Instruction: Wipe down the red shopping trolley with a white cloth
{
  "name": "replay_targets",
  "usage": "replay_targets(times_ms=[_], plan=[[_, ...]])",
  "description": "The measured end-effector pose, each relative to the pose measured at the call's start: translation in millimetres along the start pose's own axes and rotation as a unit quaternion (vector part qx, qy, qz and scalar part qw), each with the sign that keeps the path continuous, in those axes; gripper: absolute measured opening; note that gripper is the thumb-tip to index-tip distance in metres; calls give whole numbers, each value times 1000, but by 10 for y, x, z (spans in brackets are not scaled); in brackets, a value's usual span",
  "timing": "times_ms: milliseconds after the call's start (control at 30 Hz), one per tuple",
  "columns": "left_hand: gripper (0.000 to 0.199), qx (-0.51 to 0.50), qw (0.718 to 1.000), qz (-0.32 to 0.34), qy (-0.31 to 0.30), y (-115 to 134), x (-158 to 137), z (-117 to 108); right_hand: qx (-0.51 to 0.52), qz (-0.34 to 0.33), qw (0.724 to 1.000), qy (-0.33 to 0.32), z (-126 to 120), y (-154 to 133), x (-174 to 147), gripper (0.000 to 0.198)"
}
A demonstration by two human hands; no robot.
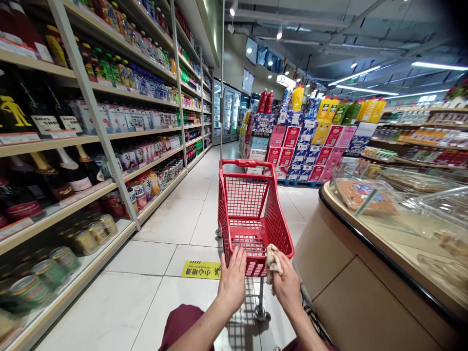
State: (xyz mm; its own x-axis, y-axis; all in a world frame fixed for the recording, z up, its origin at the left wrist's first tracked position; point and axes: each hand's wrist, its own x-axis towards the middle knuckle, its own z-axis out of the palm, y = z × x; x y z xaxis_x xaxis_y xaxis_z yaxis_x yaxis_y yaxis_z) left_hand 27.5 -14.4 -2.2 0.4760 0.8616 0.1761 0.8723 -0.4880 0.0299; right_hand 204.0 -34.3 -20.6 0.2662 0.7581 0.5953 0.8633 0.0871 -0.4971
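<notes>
A red shopping cart (256, 229) is standing on the tiled floor (179, 234) directly in front of the person, its low end facing them and its handle bar (248, 162) sitting at the far end. Its latticed basket is looking stiff, smooth and probably light for its bulk; with casters (262, 316) underneath, it is likely offering little resistance to a push. The near rim is giving the handiest hold for bracing, the bar the best for steering.

A crumpled pale cloth (273, 263) is hanging against the near right corner — soft, limp and surely light, with no risk of breaking. Its bunched middle is offering a better hold than its loose edge; whether it is damp, I cannot tell.

The right hand (287, 282) is clamping the cloth, its fingers curling around the bunch. The left hand (233, 280) is lying palm down at the near left rim, fingers stretching forward close together and gripping nothing — apparently just resting there. Both forearms are reaching forward and slightly inward, above the maroon trousers (183, 321).
</notes>
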Motion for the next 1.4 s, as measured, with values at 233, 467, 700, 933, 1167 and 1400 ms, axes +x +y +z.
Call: replay_targets(times_ms=[233, 467, 700, 933, 1167, 1400], plan=[[75, -5, 1000, 1, -26, -15, 12, -39, -226, -10, 974, -34, 52, 70, 13, 52], [71, -19, 998, 23, -58, -35, 46, -138, -262, -51, 962, -59, 30, 233, 130, 52], [74, -9, 1000, 5, -22, -20, 45, -20, -129, -176, 976, 1, 332, -250, -20, 51], [78, 13, 1000, 22, 17, -65, 29, 6, -64, -31, 997, 24, 105, 6, 67, 47], [78, 14, 1000, 21, 13, -18, 38, 31, 126, 127, 982, 55, 62, -176, 83, 44], [78, 15, 999, 24, 19, -29, 27, 15, -53, 112, 989, 80, 30, 57, 363, 26]])
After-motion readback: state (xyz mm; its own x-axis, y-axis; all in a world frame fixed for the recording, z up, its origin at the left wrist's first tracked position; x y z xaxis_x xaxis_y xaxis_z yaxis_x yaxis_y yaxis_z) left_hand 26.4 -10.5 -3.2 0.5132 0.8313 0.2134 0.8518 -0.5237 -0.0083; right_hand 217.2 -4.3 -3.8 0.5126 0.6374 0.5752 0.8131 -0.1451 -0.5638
